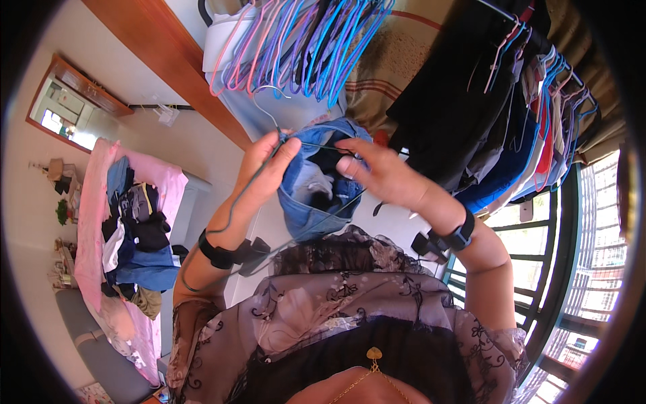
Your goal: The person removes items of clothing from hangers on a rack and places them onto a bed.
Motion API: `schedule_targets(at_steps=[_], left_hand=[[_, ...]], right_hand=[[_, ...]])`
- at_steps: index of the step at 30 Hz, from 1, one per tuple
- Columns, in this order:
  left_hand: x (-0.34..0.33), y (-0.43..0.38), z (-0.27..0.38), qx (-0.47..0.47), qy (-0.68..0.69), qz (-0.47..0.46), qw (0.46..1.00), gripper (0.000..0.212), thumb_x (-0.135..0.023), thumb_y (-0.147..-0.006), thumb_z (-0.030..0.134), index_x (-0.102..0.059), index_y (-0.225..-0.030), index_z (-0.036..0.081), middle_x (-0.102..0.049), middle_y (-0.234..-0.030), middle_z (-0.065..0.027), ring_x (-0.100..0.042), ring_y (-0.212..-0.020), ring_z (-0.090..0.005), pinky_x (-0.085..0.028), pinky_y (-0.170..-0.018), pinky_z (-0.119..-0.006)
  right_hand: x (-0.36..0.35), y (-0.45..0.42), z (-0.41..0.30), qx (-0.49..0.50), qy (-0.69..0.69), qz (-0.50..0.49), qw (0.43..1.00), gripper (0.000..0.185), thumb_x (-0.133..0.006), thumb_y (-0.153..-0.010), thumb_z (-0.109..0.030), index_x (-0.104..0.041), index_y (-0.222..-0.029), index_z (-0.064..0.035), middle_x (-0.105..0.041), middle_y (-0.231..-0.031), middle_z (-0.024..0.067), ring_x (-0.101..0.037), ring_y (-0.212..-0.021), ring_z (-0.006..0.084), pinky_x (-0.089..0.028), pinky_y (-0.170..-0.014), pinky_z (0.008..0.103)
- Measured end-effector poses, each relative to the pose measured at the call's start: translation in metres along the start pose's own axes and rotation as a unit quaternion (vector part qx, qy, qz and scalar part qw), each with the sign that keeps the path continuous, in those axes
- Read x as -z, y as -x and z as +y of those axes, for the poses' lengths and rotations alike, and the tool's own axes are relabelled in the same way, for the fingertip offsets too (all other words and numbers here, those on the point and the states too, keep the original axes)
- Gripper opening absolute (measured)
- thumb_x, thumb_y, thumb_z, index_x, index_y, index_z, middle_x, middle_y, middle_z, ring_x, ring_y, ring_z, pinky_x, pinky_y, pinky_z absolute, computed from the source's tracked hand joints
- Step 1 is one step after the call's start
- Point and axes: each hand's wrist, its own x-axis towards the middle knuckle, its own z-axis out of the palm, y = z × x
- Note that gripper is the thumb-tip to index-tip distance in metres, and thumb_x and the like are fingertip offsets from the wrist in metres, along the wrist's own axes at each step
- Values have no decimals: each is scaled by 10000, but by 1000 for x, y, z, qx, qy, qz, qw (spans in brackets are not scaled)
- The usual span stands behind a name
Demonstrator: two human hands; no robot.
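Note:
My left hand [267, 162] pinches a dark green clothes hanger [232, 208] just below its pale hook, together with the edge of a blue denim garment [313, 222]. The garment hangs with its waist opening towards me, showing the lighter inside. One hanger arm crosses that opening to my right hand [378, 169], while the other end lies over my left forearm. The right thumb and forefinger are at the hanger's right end, over the garment's rim. Whether they grip it is unclear.
Ahead hang several pink, purple, blue and black hangers [303, 50]. Dark clothes [454, 101] and other garments fill a metal rail [542, 40] at right, near a barred window [535, 242]. To the left, clothes [139, 227] lie piled on a pink cloth [93, 242].

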Motion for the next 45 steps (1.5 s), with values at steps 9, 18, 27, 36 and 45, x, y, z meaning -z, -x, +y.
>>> schedule_targets(at_steps=[9,18,27,36,45], left_hand=[[-12,10,-3,-8,67,-66,995,328,-617,-885,115,-504,-1167,-11,-575,-1011,-12,-528,-910,-61,-444,-801,-232],[28,8,11,-150,-55,-1,987,190,-554,-899,106,-585,-1043,-14,-603,-851,-16,-529,-782,-67,-433,-707,-219],[56,10,67,-108,-165,-142,970,77,-554,-864,67,-591,-876,0,-559,-754,2,-487,-649,-44,-387,-568,-214],[24,4,81,-85,-176,-293,936,309,-649,-840,114,-583,-1127,20,-645,-980,-78,-558,-694,-105,-427,-607,-255],[30,7,77,-283,-393,-104,869,179,-620,-780,72,-615,-959,55,-618,-757,-131,-596,-637,-307,-452,-549,-369]], right_hand=[[-17,1,-6,57,-73,155,984,60,-582,-872,-56,-584,-924,-26,-591,-793,143,-594,-737,333,-475,-639,354],[4,20,-16,44,-83,77,993,60,-597,-874,-60,-596,-915,-17,-604,-796,134,-591,-691,309,-479,-625,338],[24,17,-24,122,-12,102,987,66,-600,-864,-28,-600,-922,3,-632,-855,139,-617,-757,302,-495,-669,334],[29,18,-48,92,-97,21,991,44,-590,-878,-35,-589,-912,-8,-595,-778,116,-585,-674,261,-473,-625,300],[11,37,-48,-100,-279,-87,951,91,-507,-957,-102,-562,-932,-34,-529,-761,-10,-440,-697,57,-404,-633,212]])
